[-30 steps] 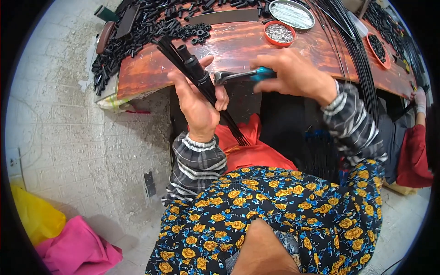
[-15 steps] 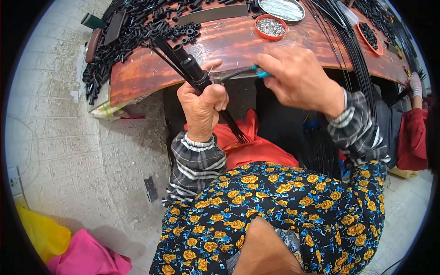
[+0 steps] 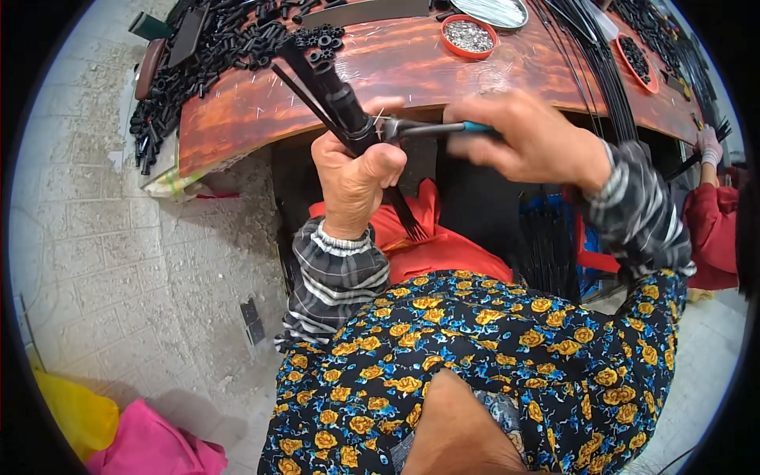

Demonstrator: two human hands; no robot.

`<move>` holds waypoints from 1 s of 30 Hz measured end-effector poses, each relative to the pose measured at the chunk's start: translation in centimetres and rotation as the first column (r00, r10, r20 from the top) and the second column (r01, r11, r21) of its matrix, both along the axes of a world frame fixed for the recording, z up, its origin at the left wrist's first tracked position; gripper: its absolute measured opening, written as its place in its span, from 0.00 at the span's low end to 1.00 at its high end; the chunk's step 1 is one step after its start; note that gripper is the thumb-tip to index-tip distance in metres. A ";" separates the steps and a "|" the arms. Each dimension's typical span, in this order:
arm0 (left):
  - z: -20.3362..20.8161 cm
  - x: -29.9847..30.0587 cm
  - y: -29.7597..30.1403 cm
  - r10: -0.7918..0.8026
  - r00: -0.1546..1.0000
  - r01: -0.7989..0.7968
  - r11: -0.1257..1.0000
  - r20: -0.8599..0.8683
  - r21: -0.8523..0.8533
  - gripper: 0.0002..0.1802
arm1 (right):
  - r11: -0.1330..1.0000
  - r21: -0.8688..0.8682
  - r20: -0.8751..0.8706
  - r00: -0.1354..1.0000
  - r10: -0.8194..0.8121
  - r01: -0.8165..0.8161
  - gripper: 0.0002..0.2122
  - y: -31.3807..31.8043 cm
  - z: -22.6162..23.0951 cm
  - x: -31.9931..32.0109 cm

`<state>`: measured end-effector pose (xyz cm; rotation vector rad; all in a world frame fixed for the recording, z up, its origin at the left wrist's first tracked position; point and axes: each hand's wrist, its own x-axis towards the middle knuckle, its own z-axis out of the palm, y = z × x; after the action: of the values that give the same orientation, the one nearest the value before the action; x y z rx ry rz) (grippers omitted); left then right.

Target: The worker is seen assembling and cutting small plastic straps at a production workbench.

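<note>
My left hand [image 3: 348, 186] is closed around a folded black umbrella frame [image 3: 345, 107], held tilted over the table's near edge. Its ribs fan out past the lower side of the hand. A thin metal wire [image 3: 381, 117] sticks out beside the frame, just above my left thumb. My right hand [image 3: 530, 138], smeared by motion, grips pliers [image 3: 431, 128] with teal grips. The dark head of the pliers is up against the wire and the side of the frame; whether its jaws pinch the wire I cannot tell.
On the reddish wooden table [image 3: 229, 119] lie heaped black plastic parts [image 3: 237, 51], a red dish of small metal pieces [image 3: 469, 54], and a tray [image 3: 522, 24] of thin white sticks. Black rods [image 3: 606, 87] hang over the edge. Another person's gloved hand [image 3: 709, 144] is at far right.
My right hand and the pliers' handles have swung slightly right. The pliers' head now sits higher, against the frame's side. My left hand keeps its hold on the umbrella frame.
</note>
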<state>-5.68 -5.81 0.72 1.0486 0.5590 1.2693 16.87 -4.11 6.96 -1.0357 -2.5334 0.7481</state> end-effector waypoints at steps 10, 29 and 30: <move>0.0 0.1 0.2 0.047 0.998 -0.049 0.998 -0.051 -0.038 0.29 | 0.879 0.476 0.180 0.980 -0.084 -0.012 0.17 -0.5 1.1 -0.2; 0.7 0.3 1.3 -0.011 0.986 0.056 0.961 0.166 -0.269 0.59 | 0.947 -0.322 0.235 0.970 0.062 0.018 0.12 0.8 1.6 -0.3; 0.7 0.2 1.5 -0.019 0.992 0.058 0.949 0.125 -0.310 0.58 | 0.992 -0.126 0.275 0.961 0.005 0.031 0.16 0.5 1.7 -0.4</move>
<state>-5.46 -4.33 1.38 0.7100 0.6210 1.1557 16.42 -3.64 8.65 -1.2784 -2.7360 0.8254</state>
